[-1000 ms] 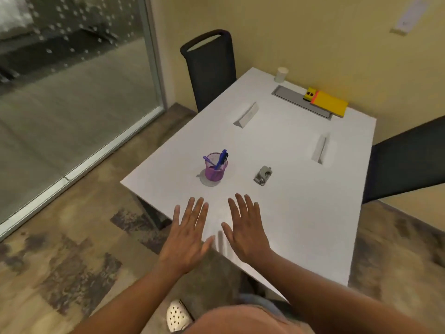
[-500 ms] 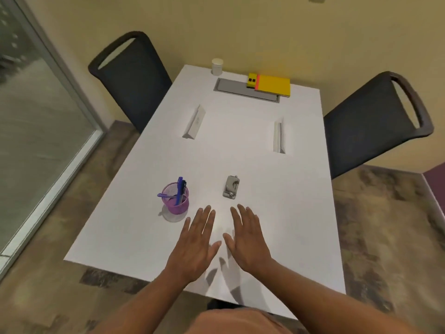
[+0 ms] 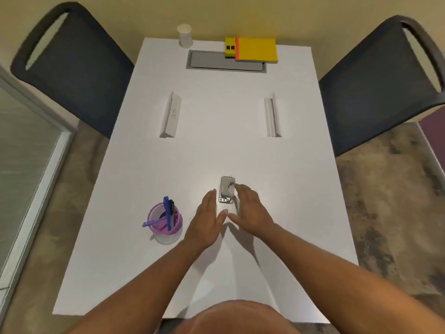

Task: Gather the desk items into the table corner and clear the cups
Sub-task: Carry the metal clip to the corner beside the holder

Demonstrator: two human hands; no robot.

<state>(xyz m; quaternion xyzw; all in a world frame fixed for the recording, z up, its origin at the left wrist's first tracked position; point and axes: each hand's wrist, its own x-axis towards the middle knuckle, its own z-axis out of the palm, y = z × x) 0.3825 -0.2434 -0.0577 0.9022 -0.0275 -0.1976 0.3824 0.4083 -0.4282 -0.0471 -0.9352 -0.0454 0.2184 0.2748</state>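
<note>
A small grey metal hole punch [image 3: 226, 189] lies on the white table [image 3: 216, 150], near its middle. My left hand [image 3: 207, 221] is flat with straight fingers just left of it. My right hand [image 3: 250, 210] lies open on its right side, fingertips at the punch's edge. A purple mesh cup [image 3: 165, 221] with blue and purple pens stands to the left of my left hand. A white cup [image 3: 185, 35] stands at the far edge. A yellow notepad [image 3: 256, 49] and a small yellow block [image 3: 230, 47] lie at the far side.
A grey tray [image 3: 212, 62] sits under the notepad's edge. Two white folded name cards [image 3: 171, 115] [image 3: 272, 115] stand mid-table. Dark chairs [image 3: 72, 68] [image 3: 380, 83] flank the table. A glass partition [image 3: 21, 150] is at left, and a yellow wall runs behind.
My view has swung square onto the table. Both hands have moved forward from the near edge and now flank the hole punch.
</note>
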